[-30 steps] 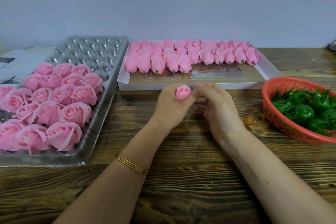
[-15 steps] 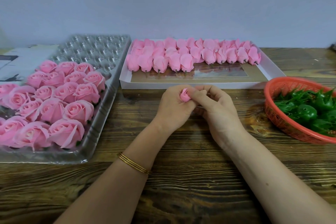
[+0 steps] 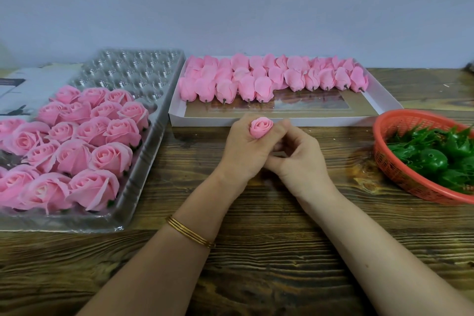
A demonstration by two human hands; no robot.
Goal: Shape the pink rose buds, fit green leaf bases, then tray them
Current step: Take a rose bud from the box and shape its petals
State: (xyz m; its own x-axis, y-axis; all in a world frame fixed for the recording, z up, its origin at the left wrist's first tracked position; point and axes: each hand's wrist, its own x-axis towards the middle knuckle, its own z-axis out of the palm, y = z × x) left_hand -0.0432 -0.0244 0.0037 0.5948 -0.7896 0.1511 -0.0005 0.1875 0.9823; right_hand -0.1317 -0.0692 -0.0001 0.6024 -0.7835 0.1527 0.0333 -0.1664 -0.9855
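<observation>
Closest to me is the wooden bench [image 3: 256, 277], with both forearms reaching up across it from the bottom of the frame and thin gold bangles [image 3: 189, 232] on the left wrist. At the middle of the frame the left hand [image 3: 243, 151] is curled round the pink rose bud [image 3: 261, 127] and holds it upright, so the bloom stands clear above the knuckles. The right hand [image 3: 300, 159] sits pressed against it, fingers bent inward. I cannot tell whether they pinch anything under the bud.

Half a second ago those right fingers lay over the top of the bud, working the petals. Now they have drawn back and the whole spiral face shows. To me that looks like one shaping pass finished, though the bud is much tighter than the opened ones, so I would guess more spreading is needed before a base goes on.

At middle left, the clear tray [image 3: 143, 187] holds finished roses [image 3: 102, 159] in its nearer pockets, the far ones bare. At right sits the red basket [image 3: 382, 162] of green leaf bases [image 3: 433, 159]. Beyond the hands, the white box [image 3: 384, 105] carries rows of unshaped buds [image 3: 246, 87].
</observation>
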